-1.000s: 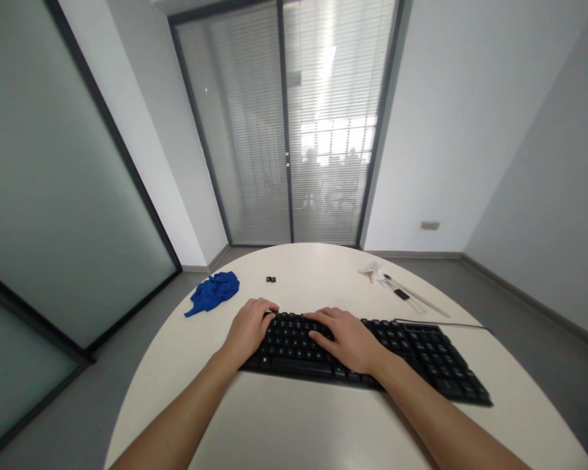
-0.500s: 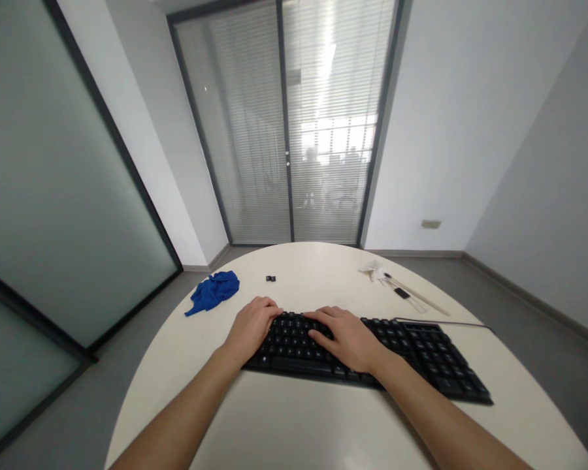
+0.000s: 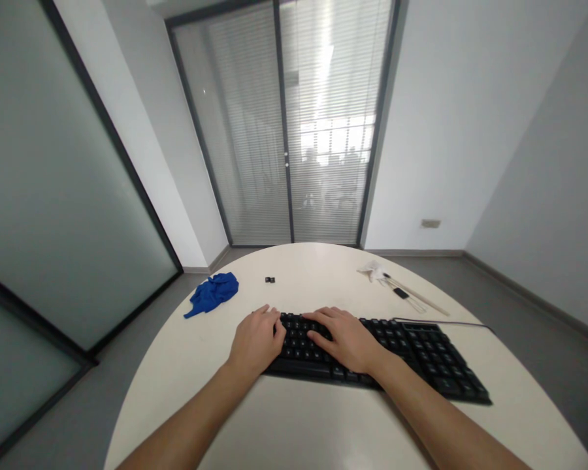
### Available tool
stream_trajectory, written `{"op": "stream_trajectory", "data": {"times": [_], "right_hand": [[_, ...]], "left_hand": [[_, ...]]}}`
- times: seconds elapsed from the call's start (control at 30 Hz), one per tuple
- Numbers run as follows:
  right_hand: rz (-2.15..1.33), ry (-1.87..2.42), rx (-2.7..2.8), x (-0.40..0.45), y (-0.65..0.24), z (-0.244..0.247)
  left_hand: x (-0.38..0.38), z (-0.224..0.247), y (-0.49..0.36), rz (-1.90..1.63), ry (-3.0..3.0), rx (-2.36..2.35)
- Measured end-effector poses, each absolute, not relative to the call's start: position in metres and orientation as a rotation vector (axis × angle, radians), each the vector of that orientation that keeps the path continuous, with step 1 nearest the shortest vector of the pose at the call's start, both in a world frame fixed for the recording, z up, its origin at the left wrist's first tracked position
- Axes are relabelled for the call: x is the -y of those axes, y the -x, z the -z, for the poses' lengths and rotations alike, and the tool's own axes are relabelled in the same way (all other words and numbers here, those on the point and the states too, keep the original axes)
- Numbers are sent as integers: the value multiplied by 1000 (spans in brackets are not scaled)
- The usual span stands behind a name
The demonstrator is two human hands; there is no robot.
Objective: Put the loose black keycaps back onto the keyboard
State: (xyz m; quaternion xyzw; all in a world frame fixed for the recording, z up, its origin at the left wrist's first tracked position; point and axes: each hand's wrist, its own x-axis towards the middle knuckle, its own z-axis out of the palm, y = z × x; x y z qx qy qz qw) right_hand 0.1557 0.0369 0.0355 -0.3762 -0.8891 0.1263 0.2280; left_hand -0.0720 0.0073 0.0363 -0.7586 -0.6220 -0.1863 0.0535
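Observation:
A black keyboard (image 3: 318, 372) lies across the round table, its left end covered by my left hand (image 3: 257, 339). The fingers of that hand are bent and the thumb is drawn in beside them over the keys; whatever they pinch is hidden. My right hand (image 3: 343, 336) rests on the middle of the keyboard, fingers stretched over the upper keys and thumb apart. Two small black keycaps (image 3: 270, 280) sit on the table beyond my left hand.
A crumpled blue cloth (image 3: 213, 292) lies at the table's left edge. At the right are a white crumpled wad (image 3: 372, 270), a thin stick brush (image 3: 421, 297) and a wire puller with a black handle (image 3: 400, 293). The keyboard's cable (image 3: 451, 322) runs off the right edge.
My left hand has shifted right and turned, with its thumb now bent in over the keys and covering the keyboard's left end. My right hand stays in place.

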Motion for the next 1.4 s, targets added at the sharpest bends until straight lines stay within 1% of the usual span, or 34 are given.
{"op": "stream_trajectory", "data": {"times": [0.47, 0.63, 0.77, 0.87, 1.13, 1.27, 1.4], "right_hand": [[-348, 1041, 2456, -37, -155, -35], [-349, 1057, 2456, -37, -155, -37], [-349, 1072, 2459, -36, -155, -39], [-342, 1063, 2460, -36, -155, -39], [-359, 1069, 2456, -36, -156, -38], [-364, 1064, 2461, -36, -157, -39], [-359, 1070, 2459, -33, -156, -41]], "left_hand": [[5, -35, 63, 530, 2346, 1817], [-2, -44, 68, 549, 2300, 1885], [-25, -52, 88, 658, 2272, 2004], [-56, -54, 104, 705, 2301, 1962], [-134, -42, 123, 545, 2423, 1838], [-149, -36, 122, 472, 2472, 1782], [-148, -32, 117, 460, 2482, 1758]]}}
